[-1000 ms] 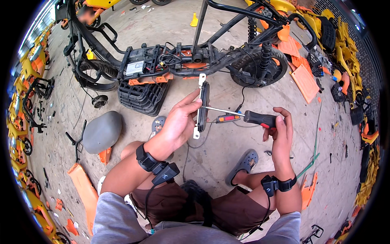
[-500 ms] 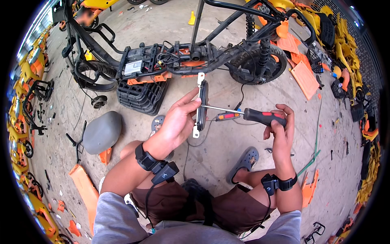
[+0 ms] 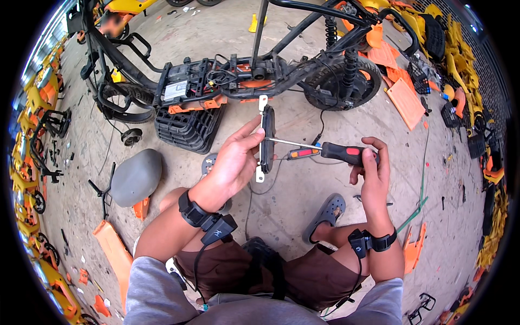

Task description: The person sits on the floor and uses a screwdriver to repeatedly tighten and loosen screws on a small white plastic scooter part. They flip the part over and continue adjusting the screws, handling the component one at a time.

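Note:
In my left hand is a narrow dark oblong part with a pale mounting strip along its left side, the strip's holed tabs sticking out at both ends. Thumb and fingers pinch it, and it stands on edge. My right hand is closed round the black-and-red handle of a screwdriver. The thin metal shaft points left, and its tip meets the part close to my left thumb. Whether a screw sits under the tip is too small to tell.
A stripped black scooter frame stands ahead, a black crate under it. A red-and-yellow lamp-like piece lies on the floor behind the screwdriver. A grey seat is at left; orange panels lie at far right.
Both hands, the part and the screwdriver have shifted very slightly left in the picture. The screwdriver tip stays against the part, and both grips look the same.

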The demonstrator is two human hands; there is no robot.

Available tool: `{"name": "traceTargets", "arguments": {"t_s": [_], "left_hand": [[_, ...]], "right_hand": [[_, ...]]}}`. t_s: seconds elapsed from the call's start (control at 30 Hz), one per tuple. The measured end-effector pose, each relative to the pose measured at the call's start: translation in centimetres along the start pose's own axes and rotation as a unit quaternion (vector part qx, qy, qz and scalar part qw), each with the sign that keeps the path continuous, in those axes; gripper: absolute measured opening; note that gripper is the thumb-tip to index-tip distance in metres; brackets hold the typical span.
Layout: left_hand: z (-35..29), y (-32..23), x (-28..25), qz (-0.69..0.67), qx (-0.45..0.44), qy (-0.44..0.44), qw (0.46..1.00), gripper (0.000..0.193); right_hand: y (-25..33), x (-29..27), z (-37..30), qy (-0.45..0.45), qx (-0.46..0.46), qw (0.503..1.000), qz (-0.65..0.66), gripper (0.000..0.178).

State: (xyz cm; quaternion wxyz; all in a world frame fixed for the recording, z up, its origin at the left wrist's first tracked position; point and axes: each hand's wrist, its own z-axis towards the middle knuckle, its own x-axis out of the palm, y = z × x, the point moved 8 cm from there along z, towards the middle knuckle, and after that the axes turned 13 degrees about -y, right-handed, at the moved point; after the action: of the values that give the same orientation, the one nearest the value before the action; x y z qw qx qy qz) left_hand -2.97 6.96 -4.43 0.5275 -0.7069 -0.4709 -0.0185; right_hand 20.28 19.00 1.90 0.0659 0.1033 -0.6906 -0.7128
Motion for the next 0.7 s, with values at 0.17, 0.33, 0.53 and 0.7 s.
{"name": "traceTargets", "arguments": {"t_s": [0.17,0.33,0.53,0.7], "left_hand": [[-0.1,0.1,0.0,-0.001,-0.003,0.001,1.000,0.047],[0.0,0.0,0.0,-0.001,0.000,0.005,1.000,0.047],[0.1,0.1,-0.2,0.000,-0.004,-0.001,1.000,0.048],[-0.1,0.0,0.2,0.007,-0.001,0.000,1.000,0.048]], "right_hand": [[0.5,0.1,-0.3,-0.004,-0.056,0.998,-0.001,0.033],[-0.2,-0.2,0.0,0.003,-0.012,1.000,-0.025,0.035],[0.0,-0.1,-0.4,0.001,0.021,0.999,-0.032,0.037],[0.6,0.3,-0.2,0.001,-0.053,0.999,0.008,0.039]]}}
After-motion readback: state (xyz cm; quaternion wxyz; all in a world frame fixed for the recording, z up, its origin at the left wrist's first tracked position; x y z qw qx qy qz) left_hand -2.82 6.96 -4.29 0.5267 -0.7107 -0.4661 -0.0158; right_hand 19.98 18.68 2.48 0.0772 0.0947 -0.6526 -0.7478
